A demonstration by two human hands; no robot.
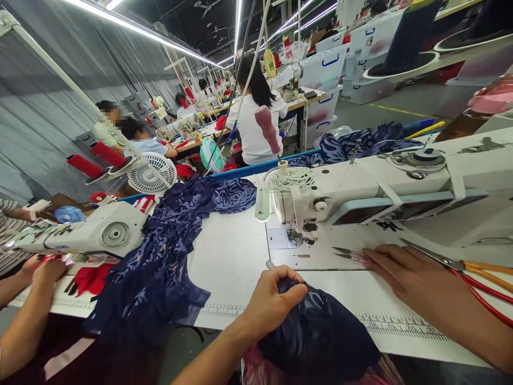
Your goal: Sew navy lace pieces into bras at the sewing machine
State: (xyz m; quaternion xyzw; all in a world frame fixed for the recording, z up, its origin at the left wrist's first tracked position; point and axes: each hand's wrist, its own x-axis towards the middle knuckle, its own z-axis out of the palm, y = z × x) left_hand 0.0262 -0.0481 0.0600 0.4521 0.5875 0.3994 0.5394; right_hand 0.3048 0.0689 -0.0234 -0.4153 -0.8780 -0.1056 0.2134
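My left hand [274, 299] is closed on a bunched piece of dark blue patterned fabric [320, 331] at the near edge of the white sewing table [228, 256]. My right hand [404, 278] lies on the table with fingers stretched toward small thread snips [348, 253]; its fingertips touch or nearly touch them. The white sewing machine [385, 187] stands just behind, its needle area [298, 235] left of the snips. Orange-handled scissors [460, 266] lie right of my right hand.
A long heap of the same blue fabric [168, 251] drapes over the table's left side. A co-worker's hands [40, 270] work red cloth at another machine [92, 232] at left. A small fan [152, 172] and other seated workers are behind.
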